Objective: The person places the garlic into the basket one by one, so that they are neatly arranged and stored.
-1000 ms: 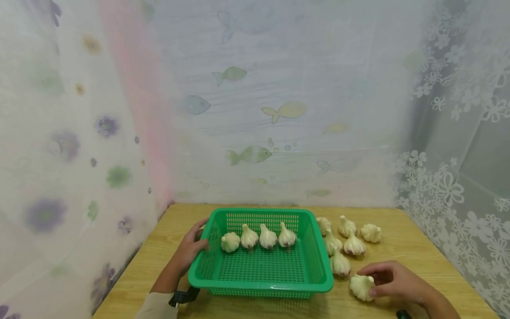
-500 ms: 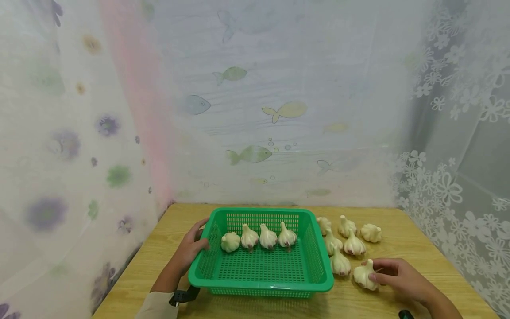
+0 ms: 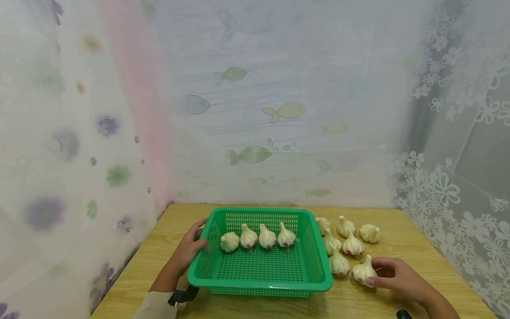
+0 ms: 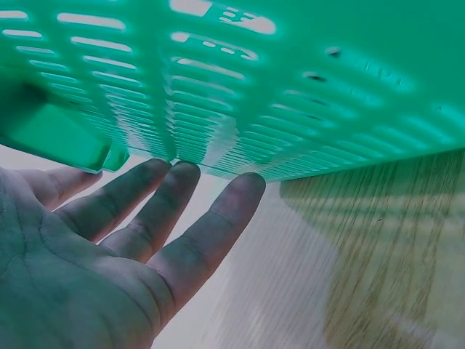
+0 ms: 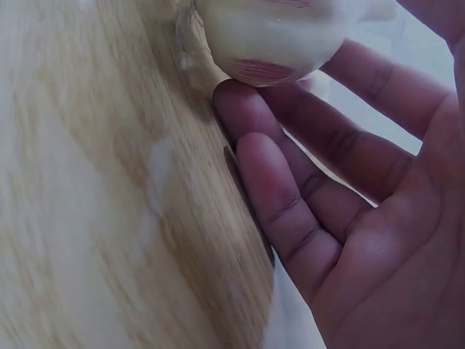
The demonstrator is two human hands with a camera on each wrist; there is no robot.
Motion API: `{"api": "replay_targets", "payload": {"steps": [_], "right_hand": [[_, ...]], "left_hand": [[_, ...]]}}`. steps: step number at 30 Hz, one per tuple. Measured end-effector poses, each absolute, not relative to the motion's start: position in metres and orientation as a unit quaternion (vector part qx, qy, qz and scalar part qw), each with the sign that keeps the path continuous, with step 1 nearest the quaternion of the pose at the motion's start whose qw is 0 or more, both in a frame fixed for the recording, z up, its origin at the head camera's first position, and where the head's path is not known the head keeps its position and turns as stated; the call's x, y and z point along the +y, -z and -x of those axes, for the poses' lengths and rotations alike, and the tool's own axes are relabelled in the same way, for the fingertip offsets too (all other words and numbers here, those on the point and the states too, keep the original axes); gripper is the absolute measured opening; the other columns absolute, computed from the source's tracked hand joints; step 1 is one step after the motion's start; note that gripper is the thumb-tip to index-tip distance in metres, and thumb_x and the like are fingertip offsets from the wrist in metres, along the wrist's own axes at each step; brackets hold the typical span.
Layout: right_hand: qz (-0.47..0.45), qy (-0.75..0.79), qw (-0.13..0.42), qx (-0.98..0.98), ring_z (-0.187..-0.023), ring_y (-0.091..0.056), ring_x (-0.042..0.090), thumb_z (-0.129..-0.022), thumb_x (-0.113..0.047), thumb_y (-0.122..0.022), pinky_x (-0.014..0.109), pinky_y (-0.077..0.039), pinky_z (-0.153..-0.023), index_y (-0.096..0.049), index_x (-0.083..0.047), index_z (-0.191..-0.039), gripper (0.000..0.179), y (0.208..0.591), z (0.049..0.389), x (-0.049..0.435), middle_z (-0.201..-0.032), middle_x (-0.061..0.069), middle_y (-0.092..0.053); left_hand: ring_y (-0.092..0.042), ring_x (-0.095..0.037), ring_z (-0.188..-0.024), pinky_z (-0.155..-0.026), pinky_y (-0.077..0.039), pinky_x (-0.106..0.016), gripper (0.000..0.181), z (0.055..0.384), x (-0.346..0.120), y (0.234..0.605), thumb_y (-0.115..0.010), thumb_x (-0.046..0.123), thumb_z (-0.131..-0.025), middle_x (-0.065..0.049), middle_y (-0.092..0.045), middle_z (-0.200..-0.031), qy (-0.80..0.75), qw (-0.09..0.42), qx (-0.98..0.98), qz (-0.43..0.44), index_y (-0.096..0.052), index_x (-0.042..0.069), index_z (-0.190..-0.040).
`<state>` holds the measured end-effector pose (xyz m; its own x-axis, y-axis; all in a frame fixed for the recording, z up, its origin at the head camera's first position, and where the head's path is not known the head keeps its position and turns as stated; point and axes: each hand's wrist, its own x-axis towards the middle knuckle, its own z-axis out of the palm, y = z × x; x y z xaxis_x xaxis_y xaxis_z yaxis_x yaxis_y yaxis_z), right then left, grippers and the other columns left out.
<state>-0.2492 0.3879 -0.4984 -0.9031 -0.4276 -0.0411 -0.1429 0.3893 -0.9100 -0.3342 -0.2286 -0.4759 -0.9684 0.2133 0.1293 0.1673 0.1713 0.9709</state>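
Note:
A green plastic basket (image 3: pixel 260 285) stands on the table with several garlic bulbs (image 3: pixel 268 237) in a row along its far side. My left hand (image 3: pixel 186 253) holds its left rim, thumb over the edge; in the left wrist view the fingers (image 4: pixel 211 225) extend along the slotted outer wall. To the right of the basket, my right hand (image 3: pixel 400 280) pinches a garlic bulb (image 3: pixel 363 272) between thumb and fingers, its stem pointing up. In the right wrist view that garlic bulb (image 5: pixel 280 36) shows purple streaks, with fingertips against it near the tabletop.
Several loose garlic bulbs (image 3: pixel 353 244) lie on the wooden table (image 3: pixel 422 248) right of the basket, the closest ones beside its right wall. Patterned curtains (image 3: pixel 287 133) close off the back and both sides. A dark wrist strap (image 3: pixel 183 296) circles the left wrist.
My right hand has turned the garlic bulb from lying with its stem toward me to stem up, shifting it slightly away from me. The left hand and basket have stayed put.

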Motion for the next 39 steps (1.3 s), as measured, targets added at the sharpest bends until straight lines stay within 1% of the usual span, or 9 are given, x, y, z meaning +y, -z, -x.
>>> {"api": "replay_targets", "payload": {"steps": [2, 4, 9, 16, 20, 25, 29, 35, 39], "right_hand": [[0.178, 0.529, 0.133, 0.819, -0.104, -0.071, 0.007, -0.101, -0.012, -0.062, 0.032, -0.059, -0.084, -0.043, 0.023, -0.142, 0.057, 0.498, 0.250, 0.387, -0.131, 0.006, -0.069], [0.174, 0.524, 0.126, 0.824, -0.103, -0.070, 0.006, -0.102, -0.013, -0.062, 0.032, -0.059, -0.084, -0.043, 0.023, -0.143, 0.058, 0.497, 0.249, 0.386, -0.132, 0.012, -0.069], [0.151, 0.509, 0.104, 0.841, -0.103, -0.070, 0.005, -0.103, -0.016, -0.061, 0.031, -0.059, -0.083, -0.040, 0.023, -0.145, 0.061, 0.486, 0.245, 0.384, -0.139, 0.040, -0.054], [0.141, 0.499, 0.082, 0.851, -0.102, -0.068, -0.001, -0.102, -0.017, -0.063, 0.031, -0.059, -0.083, -0.036, 0.024, -0.146, 0.067, 0.470, 0.245, 0.377, -0.141, 0.044, -0.049], [0.165, 0.497, 0.070, 0.849, -0.102, -0.070, 0.004, -0.102, -0.015, -0.062, 0.035, -0.060, -0.082, -0.039, 0.022, -0.146, 0.062, 0.460, 0.247, 0.373, -0.138, 0.042, -0.053], [0.180, 0.478, 0.040, 0.859, -0.103, -0.068, 0.000, -0.101, -0.015, -0.065, 0.031, -0.059, -0.082, -0.040, 0.022, -0.146, 0.063, 0.448, 0.250, 0.365, -0.142, 0.045, -0.048], [0.200, 0.459, 0.020, 0.865, -0.102, -0.069, 0.002, -0.100, -0.014, -0.066, 0.029, -0.059, -0.080, -0.046, 0.019, -0.144, 0.059, 0.438, 0.254, 0.358, -0.135, 0.040, -0.057], [0.238, 0.444, -0.009, 0.864, -0.099, -0.072, 0.010, -0.099, -0.011, -0.067, 0.032, -0.060, -0.078, -0.056, 0.012, -0.138, 0.047, 0.422, 0.263, 0.346, -0.117, 0.018, -0.071], [0.239, 0.429, -0.021, 0.871, -0.100, -0.071, 0.008, -0.098, -0.015, -0.070, 0.032, -0.059, -0.079, -0.056, 0.010, -0.139, 0.050, 0.410, 0.268, 0.337, -0.119, 0.018, -0.071]], "left_hand": [[-0.062, -0.032, -0.108, -0.079, -0.053, -0.040, 0.084, 0.334, -0.229, 0.476, -0.055, -0.002, -0.088, -0.026, -0.051, -0.150, -0.631, 0.019, 0.765, -0.123, -0.026, 0.015, -0.164], [-0.062, -0.032, -0.107, -0.079, -0.053, -0.040, 0.083, 0.334, -0.229, 0.476, -0.055, -0.003, -0.088, -0.027, -0.051, -0.149, -0.631, 0.020, 0.765, -0.123, -0.026, 0.015, -0.164], [-0.062, -0.032, -0.107, -0.079, -0.054, -0.039, 0.082, 0.334, -0.228, 0.475, -0.054, -0.002, -0.089, -0.027, -0.051, -0.150, -0.632, 0.018, 0.765, -0.124, -0.026, 0.015, -0.164], [-0.062, -0.035, -0.113, -0.080, -0.054, -0.039, 0.084, 0.334, -0.228, 0.475, -0.054, -0.003, -0.087, -0.027, -0.047, -0.154, -0.636, 0.021, 0.761, -0.127, -0.026, 0.015, -0.164], [-0.061, -0.035, -0.114, -0.081, -0.053, -0.039, 0.084, 0.334, -0.228, 0.476, -0.055, -0.003, -0.087, -0.026, -0.047, -0.155, -0.636, 0.021, 0.761, -0.126, -0.026, 0.016, -0.164], [-0.062, -0.034, -0.113, -0.080, -0.054, -0.038, 0.084, 0.333, -0.227, 0.477, -0.054, -0.002, -0.087, -0.027, -0.048, -0.152, -0.634, 0.013, 0.763, -0.125, -0.026, 0.015, -0.164], [-0.061, -0.035, -0.114, -0.079, -0.054, -0.038, 0.084, 0.334, -0.228, 0.478, -0.054, -0.002, -0.087, -0.028, -0.048, -0.152, -0.634, 0.012, 0.762, -0.131, -0.025, 0.014, -0.164], [-0.061, -0.038, -0.115, -0.081, -0.054, -0.038, 0.085, 0.335, -0.229, 0.479, -0.054, -0.002, -0.087, -0.027, -0.048, -0.153, -0.635, 0.015, 0.760, -0.136, -0.025, 0.015, -0.164], [-0.060, -0.040, -0.117, -0.081, -0.054, -0.039, 0.085, 0.334, -0.228, 0.477, -0.055, -0.001, -0.086, -0.027, -0.047, -0.154, -0.637, 0.017, 0.759, -0.133, -0.025, 0.015, -0.164]]}}
